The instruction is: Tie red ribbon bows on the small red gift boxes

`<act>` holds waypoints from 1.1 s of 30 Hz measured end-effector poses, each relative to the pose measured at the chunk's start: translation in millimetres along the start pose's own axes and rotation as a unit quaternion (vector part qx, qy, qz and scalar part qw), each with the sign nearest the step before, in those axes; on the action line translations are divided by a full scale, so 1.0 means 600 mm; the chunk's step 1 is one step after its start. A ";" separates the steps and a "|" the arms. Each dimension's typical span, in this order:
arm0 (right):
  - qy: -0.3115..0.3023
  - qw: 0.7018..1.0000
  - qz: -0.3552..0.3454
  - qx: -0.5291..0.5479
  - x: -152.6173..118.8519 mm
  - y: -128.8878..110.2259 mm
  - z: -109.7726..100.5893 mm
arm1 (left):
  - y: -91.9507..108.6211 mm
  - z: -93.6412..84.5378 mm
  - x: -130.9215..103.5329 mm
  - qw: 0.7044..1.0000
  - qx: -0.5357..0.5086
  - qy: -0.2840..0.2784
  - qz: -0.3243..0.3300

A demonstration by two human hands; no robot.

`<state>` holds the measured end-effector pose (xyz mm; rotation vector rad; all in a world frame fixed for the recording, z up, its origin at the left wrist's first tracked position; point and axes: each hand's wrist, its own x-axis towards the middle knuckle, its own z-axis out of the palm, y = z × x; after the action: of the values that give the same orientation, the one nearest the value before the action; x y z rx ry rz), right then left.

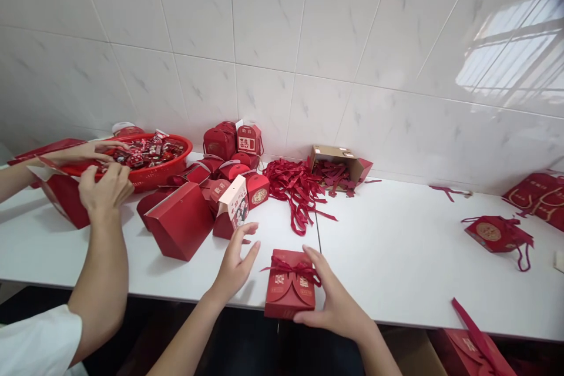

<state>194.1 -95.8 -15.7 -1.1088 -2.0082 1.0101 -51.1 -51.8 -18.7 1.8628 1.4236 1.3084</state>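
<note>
A red gift box (288,302) with gold lettering and a dark red ribbon tied in a bow sits at the front edge of the white table. My right hand (337,299) grips its right side, thumb at the lower corner and fingers at the upper one. To the left of the box, my left hand (238,264) is raised with fingers apart, holding nothing. Just beyond it stands a small box with a printed couple (238,205). A heap of loose red ribbons (293,182) lies farther back.
At left, a co-worker's hands (106,185) work by a red basket (170,173) of wrapped sweets. Red boxes (183,223) cluster beside it. An open carton (335,155) holds more ribbon pieces. A tied box (496,234) lies right; another box (471,352) sits below the table edge.
</note>
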 end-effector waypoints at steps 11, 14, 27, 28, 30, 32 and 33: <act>0.522 0.796 0.186 -0.243 -0.009 0.082 -0.100 | -0.034 0.074 0.031 0.971 0.153 -0.179 -0.029; 0.457 0.874 0.136 -0.096 0.001 0.083 -0.046 | -0.011 0.128 0.061 0.957 0.179 -0.228 0.023; 0.184 0.812 0.187 0.521 0.046 0.021 0.062 | 0.074 0.101 -0.031 0.938 0.186 -0.281 0.083; 0.185 0.797 0.188 0.543 0.047 0.020 0.060 | 0.078 0.089 -0.043 0.937 0.178 -0.289 0.085; 0.205 0.760 0.188 0.588 0.047 0.022 0.052 | 0.081 0.068 -0.060 0.933 0.157 -0.312 0.082; 0.248 0.725 0.181 0.617 0.044 0.029 0.039 | 0.077 0.048 -0.073 0.932 0.134 -0.332 0.060; 0.270 0.711 0.177 0.625 0.040 0.033 0.031 | 0.074 0.040 -0.077 0.933 0.123 -0.335 0.045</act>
<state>176.2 -73.5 -38.3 -0.7844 -0.3298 1.5845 -9.7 -106.0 -12.9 2.2532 1.1632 0.4370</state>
